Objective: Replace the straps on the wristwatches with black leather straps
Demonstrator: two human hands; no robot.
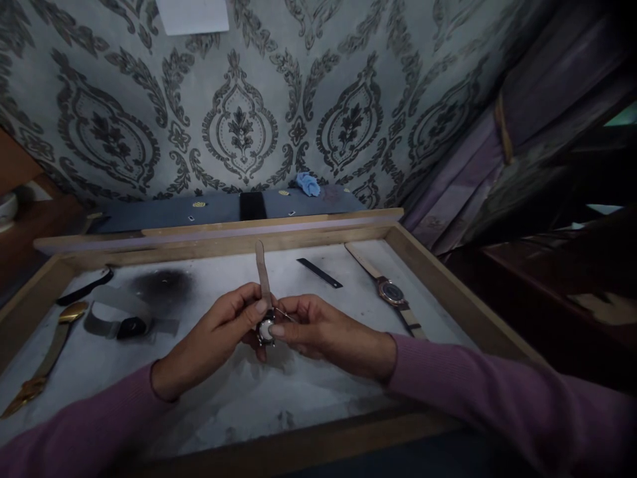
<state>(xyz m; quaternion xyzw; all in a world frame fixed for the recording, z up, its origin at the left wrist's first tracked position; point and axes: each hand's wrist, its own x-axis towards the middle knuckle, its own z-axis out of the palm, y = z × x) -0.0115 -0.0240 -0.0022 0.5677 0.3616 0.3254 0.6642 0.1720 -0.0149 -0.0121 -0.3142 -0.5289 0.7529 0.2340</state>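
Observation:
Both hands hold a small wristwatch (266,330) above the middle of a wooden-rimmed tray (438,299). Its round silver case is turned toward me, and one grey-brown strap (262,269) sticks up away from me. My left hand (226,325) pinches the watch where this strap meets the case. The thumb and fingers of my right hand (318,328) close on the case's right side. A thin, pin-like metal piece (283,312) shows by the right fingers; whether it is loose or part of the watch, I cannot tell. No second strap shows on the case's near side.
At the right lies a larger watch (391,292) with a tan strap; a dark flat strip (320,273) is left of it. A gold watch (73,313), a grey-banded watch (130,326) and a black strap (85,287) lie at left. A blue crumpled cloth (308,184) sits behind the rim.

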